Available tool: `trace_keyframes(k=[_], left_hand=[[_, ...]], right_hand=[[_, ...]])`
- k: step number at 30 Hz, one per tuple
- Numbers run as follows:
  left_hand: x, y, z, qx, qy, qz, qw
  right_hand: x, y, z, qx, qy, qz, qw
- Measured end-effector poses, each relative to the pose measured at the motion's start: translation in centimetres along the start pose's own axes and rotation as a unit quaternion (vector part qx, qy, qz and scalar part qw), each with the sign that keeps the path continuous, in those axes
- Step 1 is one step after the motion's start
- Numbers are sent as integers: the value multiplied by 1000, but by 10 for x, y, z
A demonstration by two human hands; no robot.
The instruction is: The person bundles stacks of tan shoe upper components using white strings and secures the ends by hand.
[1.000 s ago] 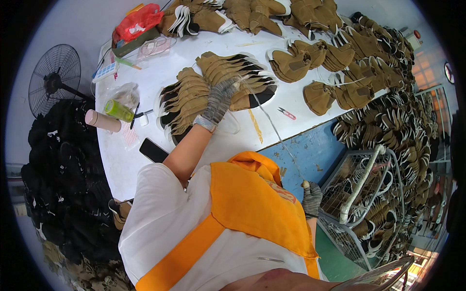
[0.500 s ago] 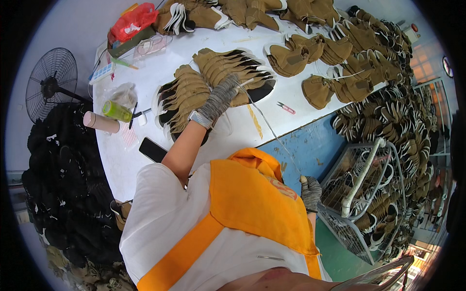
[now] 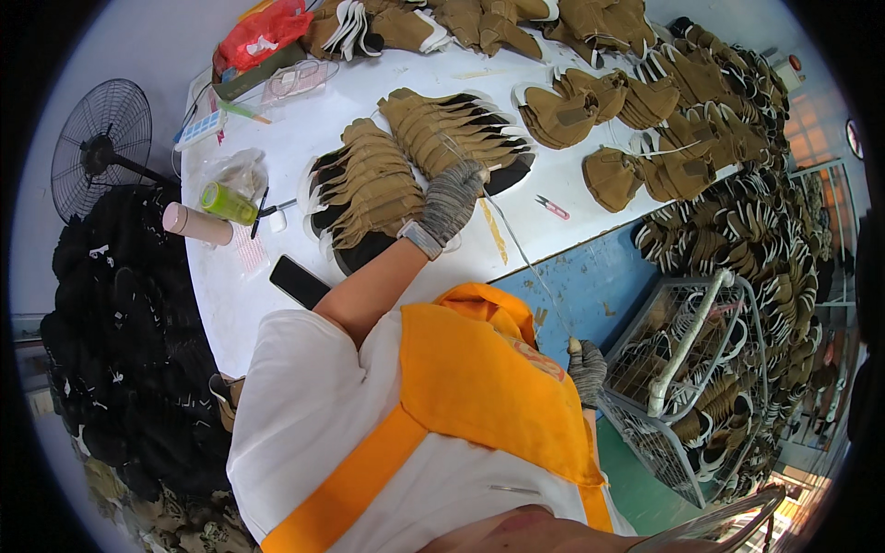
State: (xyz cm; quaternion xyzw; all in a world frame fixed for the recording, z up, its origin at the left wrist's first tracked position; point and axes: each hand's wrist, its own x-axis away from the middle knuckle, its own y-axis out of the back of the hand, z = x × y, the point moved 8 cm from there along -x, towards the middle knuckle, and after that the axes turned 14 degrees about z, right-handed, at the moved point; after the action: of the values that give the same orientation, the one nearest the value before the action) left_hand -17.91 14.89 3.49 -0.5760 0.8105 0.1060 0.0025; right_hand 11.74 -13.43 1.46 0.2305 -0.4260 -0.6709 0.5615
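Note:
A thin whitish cord runs slantwise from one hand to the other, over the table's near edge. Its upper end is pinched in the fingertips of my left hand, which wears a grey knit glove and is closed. Low on the right, beside my orange apron, my right hand, gloved the same way, is closed round the cord's other end. Just beyond the left hand lie two rows of overlapping brown shoe uppers, the right row and the left row, with white and black edges showing.
Pink-handled thread snips lie on the white table. More brown upper bundles sit to the right and back. At left are a phone, a green cup and a pink bottle. A wire cart stands at right.
My left hand has moved right and toward me, off the rows of uppers, still pinching the cord. My right hand stays in almost the same place. The view has shifted slightly.

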Motion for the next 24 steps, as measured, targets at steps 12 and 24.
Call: trace_keyframes(k=[12,24], left_hand=[[-67,226,50,-307,61,-50,949],[-171,275,278,-399,453,182,776]], right_hand=[[48,-41,-93,-75,-148,93,982],[-61,-75,-28,-73,-124,170,975]])
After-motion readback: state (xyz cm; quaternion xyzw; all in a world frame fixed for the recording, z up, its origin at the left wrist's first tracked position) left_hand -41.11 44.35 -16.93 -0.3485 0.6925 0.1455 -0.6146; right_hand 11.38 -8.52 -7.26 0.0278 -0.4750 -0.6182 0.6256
